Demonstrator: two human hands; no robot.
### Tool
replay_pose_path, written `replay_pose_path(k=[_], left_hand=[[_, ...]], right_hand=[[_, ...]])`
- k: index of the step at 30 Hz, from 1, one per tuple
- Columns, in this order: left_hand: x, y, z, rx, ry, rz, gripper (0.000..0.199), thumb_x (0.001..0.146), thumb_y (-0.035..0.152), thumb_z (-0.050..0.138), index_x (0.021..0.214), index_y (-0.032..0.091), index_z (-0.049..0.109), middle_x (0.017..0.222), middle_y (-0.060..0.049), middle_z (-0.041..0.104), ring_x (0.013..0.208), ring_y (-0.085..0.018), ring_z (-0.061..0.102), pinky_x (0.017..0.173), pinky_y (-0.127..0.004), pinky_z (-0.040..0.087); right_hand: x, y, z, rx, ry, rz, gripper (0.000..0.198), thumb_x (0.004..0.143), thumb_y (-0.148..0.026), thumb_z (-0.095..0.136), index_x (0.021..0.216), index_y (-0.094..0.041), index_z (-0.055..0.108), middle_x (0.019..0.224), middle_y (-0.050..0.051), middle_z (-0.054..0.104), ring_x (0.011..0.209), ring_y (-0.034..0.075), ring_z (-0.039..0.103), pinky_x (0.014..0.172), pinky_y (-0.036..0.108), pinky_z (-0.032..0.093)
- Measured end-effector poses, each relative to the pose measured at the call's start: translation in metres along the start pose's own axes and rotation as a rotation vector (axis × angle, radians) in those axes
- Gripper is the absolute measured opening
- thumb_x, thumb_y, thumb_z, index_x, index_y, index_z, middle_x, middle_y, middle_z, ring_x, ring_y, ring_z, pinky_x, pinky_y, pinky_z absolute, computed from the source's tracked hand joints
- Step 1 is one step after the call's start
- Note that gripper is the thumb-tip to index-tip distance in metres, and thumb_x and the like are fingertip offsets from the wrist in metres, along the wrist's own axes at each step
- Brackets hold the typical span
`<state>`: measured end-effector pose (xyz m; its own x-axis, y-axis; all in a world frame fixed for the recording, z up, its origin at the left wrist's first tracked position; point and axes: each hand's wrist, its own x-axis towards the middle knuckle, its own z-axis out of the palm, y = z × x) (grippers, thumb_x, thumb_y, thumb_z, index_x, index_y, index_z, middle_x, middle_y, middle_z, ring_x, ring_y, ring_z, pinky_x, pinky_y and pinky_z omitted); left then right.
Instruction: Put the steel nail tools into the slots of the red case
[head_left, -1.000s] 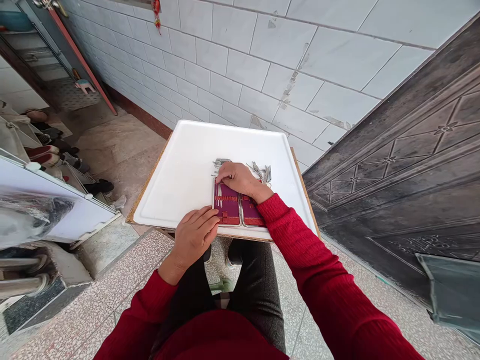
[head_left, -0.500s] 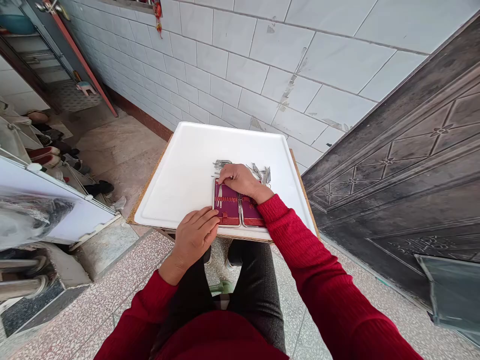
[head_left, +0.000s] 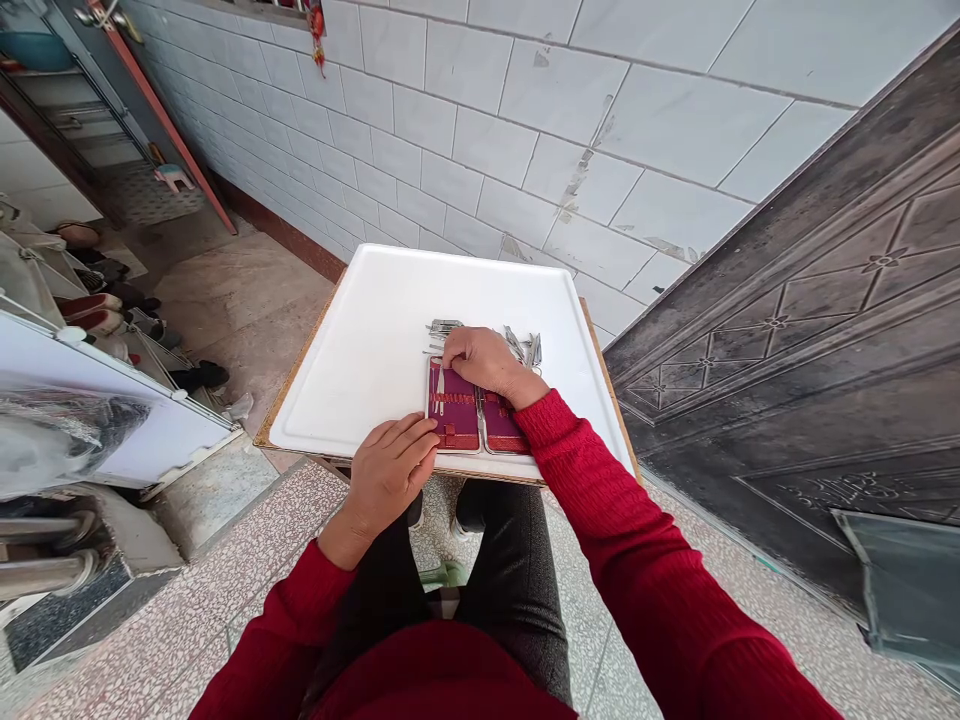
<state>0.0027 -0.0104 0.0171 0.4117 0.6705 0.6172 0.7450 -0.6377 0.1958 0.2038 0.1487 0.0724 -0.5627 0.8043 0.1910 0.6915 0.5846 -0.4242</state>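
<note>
While the white tray [head_left: 375, 340] spreads under the open red case [head_left: 463, 428], your left hand [head_left: 394, 460] lies flattened at the case's left edge; your right hand [head_left: 484, 358] curls over its far side, any pinch hidden. Inside its left half, a slim metal tool [head_left: 441, 385] points away from you, far end nearer your right hand.
</note>
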Motion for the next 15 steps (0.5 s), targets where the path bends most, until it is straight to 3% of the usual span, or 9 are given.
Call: replay_pose_path(k=[7,15], left_hand=[[0.001,0.000,0.000,0.018,0.022,0.020,0.019,0.102,0.016,0.057,0.110,0.024,0.073,0.123,-0.003,0.079,0.120,-0.023,0.073,0.100,-0.040,0.054],[-0.001,-0.002,0.001,-0.002,-0.017,-0.004,0.023,0.102,0.017,0.056,0.113,0.025,0.075,0.124,-0.005,0.079,0.123,-0.024,0.072,0.102,-0.041,0.054]], right_hand=[[-0.002,-0.007,-0.001,0.028,0.029,0.002,0.032,0.080,-0.001,0.055,0.083,-0.022,0.080,0.100,0.001,0.077,0.087,0.018,0.066,0.076,0.029,0.045],[-0.004,-0.016,-0.003,0.080,0.003,0.086,0.013,0.082,-0.014,0.069,0.088,-0.021,0.078,0.092,0.000,0.075,0.080,0.017,0.063,0.069,0.027,0.041]])
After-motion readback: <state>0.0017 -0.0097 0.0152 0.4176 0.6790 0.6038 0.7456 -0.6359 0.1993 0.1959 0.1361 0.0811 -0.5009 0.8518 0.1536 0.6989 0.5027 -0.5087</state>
